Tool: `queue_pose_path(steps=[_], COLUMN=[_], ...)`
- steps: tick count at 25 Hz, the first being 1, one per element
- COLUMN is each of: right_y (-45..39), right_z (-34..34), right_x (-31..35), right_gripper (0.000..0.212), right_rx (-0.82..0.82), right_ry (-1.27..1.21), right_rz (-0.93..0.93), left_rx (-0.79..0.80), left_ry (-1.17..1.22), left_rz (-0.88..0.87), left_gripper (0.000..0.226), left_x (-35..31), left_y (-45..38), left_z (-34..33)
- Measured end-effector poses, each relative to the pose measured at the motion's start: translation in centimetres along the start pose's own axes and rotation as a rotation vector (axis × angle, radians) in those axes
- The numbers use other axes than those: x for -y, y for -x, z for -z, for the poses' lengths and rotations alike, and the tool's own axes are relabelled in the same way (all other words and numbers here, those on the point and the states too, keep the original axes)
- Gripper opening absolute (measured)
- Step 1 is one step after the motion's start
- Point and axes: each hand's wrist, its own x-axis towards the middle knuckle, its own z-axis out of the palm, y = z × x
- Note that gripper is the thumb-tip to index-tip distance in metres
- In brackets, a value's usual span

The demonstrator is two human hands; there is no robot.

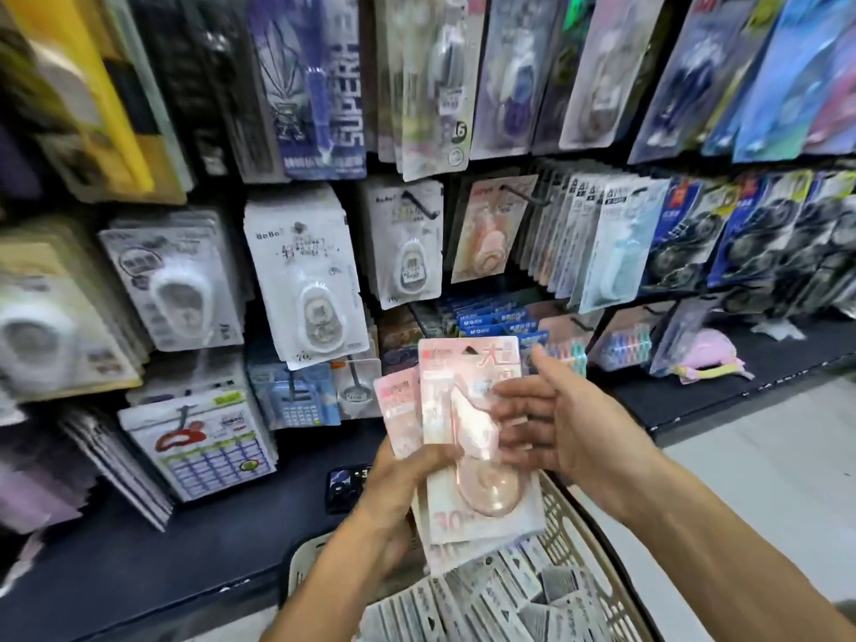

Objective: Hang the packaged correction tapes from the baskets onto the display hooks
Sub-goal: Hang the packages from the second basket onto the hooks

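Your left hand (407,474) grips the fanned pink packs (468,437) by the lower edge, above the near basket (597,549). Right hand (551,419), open, touches the front pack. Light, stiff, slick blister cards; pinch the top edge beside the hang hole.

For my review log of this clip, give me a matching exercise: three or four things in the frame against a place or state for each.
Things:
1. left hand
2. right hand
3. basket
4. pink packs

Places or states:
A. open, fingers spread against the front pack
B. below the hands, holding grey-white packs
C. gripping the stack from underneath
D. fanned between both hands

Pairs: 1-C, 2-A, 3-B, 4-D
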Motion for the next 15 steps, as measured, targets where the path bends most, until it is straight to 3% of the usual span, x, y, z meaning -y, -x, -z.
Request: queue_pose_path(steps=[2, 4, 5, 6, 8, 12, 15], right_y=[0.8, 1.4, 2.1, 2.6, 2.9, 1.2, -0.3], right_z=[-0.3, -0.4, -0.8, -1.2, -1.5, -0.1, 1.6], right_x=[0.2, -0.1, -0.3, -0.4, -0.9, 1.3, 4.7], right_gripper=[0.024, 0.05, 0.063, 0.069, 0.054, 0.052, 0.056], right_rx=[-0.084, -0.175, -0.147, -0.067, 0.129, -0.103, -0.174], right_ry=[0.267, 0.587, 0.589, 0.47, 0.171, -0.068, -0.153], right_rz=[0.326, 0.503, 0.471, 0.398, 0.302, 0.374, 0.475], left_rx=[-0.039, -0.033, -0.03, -0.03, -0.047, 0.12, 0.125], left_ry=[0.144, 0.242, 0.267, 0.274, 0.221, 0.085, -0.107], left_rz=[0.134, 0.181, 0.182, 0.17, 0.122, 0.09, -0.047], left_gripper=[0.092, 0.085, 0.08, 0.075, 0.075, 0.064, 0.065], left_x=[0.0, -0.7, -1.2, -1.9, -3.6, -7.5, -10.5], left_y=[0.7, 1.1, 1.1, 1.0, 0.8, 0.3, -0.1], left_z=[-0.4, -1.2, -1.6, -2.1, -2.9, -3.6, -3.2])
